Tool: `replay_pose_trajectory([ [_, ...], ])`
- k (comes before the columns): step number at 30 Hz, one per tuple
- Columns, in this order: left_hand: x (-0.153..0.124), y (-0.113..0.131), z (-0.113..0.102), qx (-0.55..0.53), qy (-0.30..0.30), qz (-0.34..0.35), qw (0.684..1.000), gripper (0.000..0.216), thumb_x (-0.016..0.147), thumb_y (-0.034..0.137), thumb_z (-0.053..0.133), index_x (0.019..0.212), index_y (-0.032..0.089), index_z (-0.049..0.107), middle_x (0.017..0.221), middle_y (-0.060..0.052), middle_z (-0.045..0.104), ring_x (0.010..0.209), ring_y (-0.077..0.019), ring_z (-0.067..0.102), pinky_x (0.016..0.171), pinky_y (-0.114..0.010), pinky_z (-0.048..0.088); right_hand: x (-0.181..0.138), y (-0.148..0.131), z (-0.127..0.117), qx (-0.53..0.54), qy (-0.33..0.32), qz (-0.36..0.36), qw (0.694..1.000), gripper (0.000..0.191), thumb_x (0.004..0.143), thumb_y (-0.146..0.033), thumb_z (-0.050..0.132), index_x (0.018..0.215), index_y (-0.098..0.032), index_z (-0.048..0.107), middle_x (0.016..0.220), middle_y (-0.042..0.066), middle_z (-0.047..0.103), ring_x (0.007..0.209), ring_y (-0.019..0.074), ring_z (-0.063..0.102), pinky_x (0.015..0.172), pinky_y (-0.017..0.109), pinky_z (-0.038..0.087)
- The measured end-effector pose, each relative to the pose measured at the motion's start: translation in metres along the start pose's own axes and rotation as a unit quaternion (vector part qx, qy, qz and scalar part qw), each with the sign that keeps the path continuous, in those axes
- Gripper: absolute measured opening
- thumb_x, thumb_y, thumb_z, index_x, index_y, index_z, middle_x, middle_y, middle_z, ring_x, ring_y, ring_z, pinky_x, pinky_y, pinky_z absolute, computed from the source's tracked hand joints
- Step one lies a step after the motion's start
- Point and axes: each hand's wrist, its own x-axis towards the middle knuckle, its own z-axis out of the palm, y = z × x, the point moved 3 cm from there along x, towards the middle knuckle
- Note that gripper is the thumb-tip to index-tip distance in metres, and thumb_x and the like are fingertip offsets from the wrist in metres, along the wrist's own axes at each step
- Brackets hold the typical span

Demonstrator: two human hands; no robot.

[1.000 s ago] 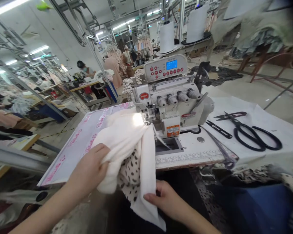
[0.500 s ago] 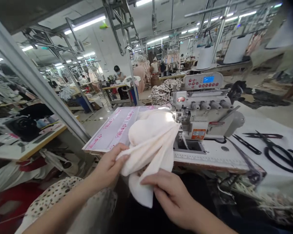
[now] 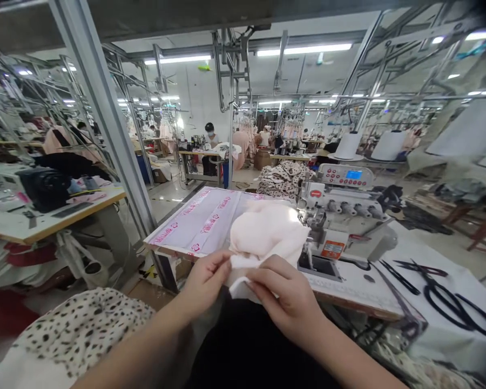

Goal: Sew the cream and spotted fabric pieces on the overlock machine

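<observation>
While your hands sit close together at the front of the sewing table, your left hand [image 3: 204, 283] and your right hand [image 3: 285, 297] are both closed on the same soft, cream-white knit fabric [image 3: 265, 229], with your fingertips [image 3: 228, 263] pinching a folded white edge between them. The grip is clamped rather than apart: the cloth's weight is in your hands, and the rest of it bulges up in a rounded fold over the table. That bulk lies just in front of the white overlock sewing machine [image 3: 340, 221], beside its needle area and partly over a flat white board printed in pink [image 3: 196, 221]. Whether any of the fabric runs under the presser foot, you cannot tell from this view. To the right of the machine, long black-handled tailor's scissors [image 3: 449, 305] and slim black thread snips [image 3: 400, 276] lie on a white sheet, well clear of your hands. A heap of cream fabric with black spots [image 3: 283, 181] sits behind the machine, and more of that spotted fabric [image 3: 81, 329] lies at the lower left, beside your left arm. Farther down the aisle, a masked co-worker [image 3: 210, 135] sits at another metal-framed workstation, apart from your work.
</observation>
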Motion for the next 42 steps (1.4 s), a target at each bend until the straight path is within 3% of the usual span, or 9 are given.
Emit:
replay_pose_trajectory([
  [4, -0.004, 0.014, 0.005, 0.048, 0.055, 0.073, 0.995, 0.019, 0.084, 0.029, 0.048, 0.081, 0.015, 0.060, 0.081, -0.002, 0.057, 0.079, -0.0124, 0.052, 0.074, -0.022, 0.041, 0.006, -0.005, 0.000, 0.041, 0.026, 0.030, 0.998, 0.012, 0.084, -0.013, 0.048, 0.088, -0.018, 0.058, 0.083, 0.005, 0.048, 0.071, 0.0132, 0.049, 0.062, 0.025, 0.042],
  [10, -0.012, 0.011, 0.009, -0.016, 0.081, 0.041, 0.996, 0.020, 0.081, 0.031, 0.053, 0.089, 0.013, 0.057, 0.079, -0.003, 0.059, 0.072, -0.0120, 0.053, 0.068, -0.022, 0.043, 0.013, -0.006, -0.002, 0.069, 0.076, 0.079, 0.992, 0.009, 0.083, -0.015, 0.051, 0.075, -0.017, 0.054, 0.082, 0.004, 0.050, 0.069, 0.0130, 0.049, 0.058, 0.024, 0.041],
  [21, -0.018, 0.010, 0.014, 0.064, 0.089, 0.089, 0.990, 0.019, 0.082, 0.030, 0.052, 0.092, 0.015, 0.058, 0.083, -0.004, 0.061, 0.075, -0.0131, 0.056, 0.072, -0.023, 0.045, 0.015, -0.007, 0.000, 0.104, 0.115, 0.099, 0.983, 0.010, 0.083, -0.019, 0.052, 0.074, -0.016, 0.056, 0.086, 0.005, 0.051, 0.066, 0.0116, 0.049, 0.054, 0.024, 0.039],
  [27, -0.016, 0.010, 0.018, 0.111, 0.142, 0.131, 0.975, 0.012, 0.083, 0.026, 0.051, 0.088, 0.017, 0.058, 0.078, -0.001, 0.060, 0.072, -0.0109, 0.054, 0.068, -0.021, 0.044, 0.015, -0.008, -0.009, 0.075, 0.113, 0.087, 0.987, 0.010, 0.083, -0.017, 0.051, 0.073, -0.017, 0.054, 0.089, 0.005, 0.052, 0.065, 0.0116, 0.049, 0.056, 0.024, 0.041],
  [29, -0.015, 0.016, 0.019, 0.124, 0.120, 0.171, 0.970, 0.011, 0.084, 0.020, 0.048, 0.089, 0.018, 0.058, 0.081, -0.001, 0.061, 0.074, -0.0111, 0.055, 0.069, -0.021, 0.044, 0.015, -0.013, -0.018, 0.050, 0.082, 0.067, 0.993, 0.005, 0.081, -0.015, 0.052, 0.082, -0.018, 0.055, 0.099, 0.007, 0.052, 0.069, 0.0122, 0.049, 0.061, 0.025, 0.043],
  [33, -0.014, 0.034, 0.020, 0.153, 0.053, 0.294, 0.942, 0.016, 0.081, 0.009, 0.047, 0.092, 0.018, 0.055, 0.087, -0.004, 0.061, 0.083, -0.0138, 0.055, 0.075, -0.027, 0.045, 0.015, -0.026, -0.034, 0.022, -0.031, 0.058, 0.998, 0.039, 0.077, -0.010, 0.055, 0.113, -0.021, 0.047, 0.104, 0.006, 0.056, 0.070, 0.0116, 0.051, 0.064, 0.024, 0.044],
  [39, -0.029, 0.039, 0.036, 0.192, 0.063, 0.356, 0.912, 0.029, 0.075, 0.002, 0.050, 0.096, 0.021, 0.052, 0.084, -0.005, 0.058, 0.083, -0.0159, 0.055, 0.073, -0.030, 0.045, 0.008, -0.033, -0.047, -0.072, -0.086, 0.067, 0.991, 0.018, 0.080, -0.006, 0.046, 0.084, -0.018, 0.058, 0.078, 0.002, 0.056, 0.070, 0.0124, 0.054, 0.061, 0.022, 0.042],
  [40, -0.032, 0.036, 0.047, 0.181, 0.049, 0.382, 0.905, 0.032, 0.074, 0.002, 0.051, 0.098, 0.023, 0.051, 0.081, -0.004, 0.057, 0.080, -0.0159, 0.054, 0.070, -0.029, 0.046, 0.004, -0.034, -0.050, -0.078, -0.082, 0.070, 0.991, 0.020, 0.080, -0.005, 0.043, 0.082, -0.018, 0.058, 0.078, 0.002, 0.056, 0.070, 0.0124, 0.054, 0.060, 0.022, 0.042],
  [42, -0.035, 0.026, 0.078, 0.141, -0.061, 0.404, 0.902, 0.029, 0.075, 0.007, 0.052, 0.098, 0.024, 0.052, 0.076, -0.003, 0.057, 0.075, -0.0156, 0.054, 0.065, -0.027, 0.046, -0.006, -0.036, -0.060, -0.052, -0.061, 0.075, 0.994, 0.022, 0.079, -0.003, 0.040, 0.081, -0.019, 0.055, 0.082, 0.003, 0.057, 0.073, 0.0129, 0.055, 0.062, 0.022, 0.044],
])
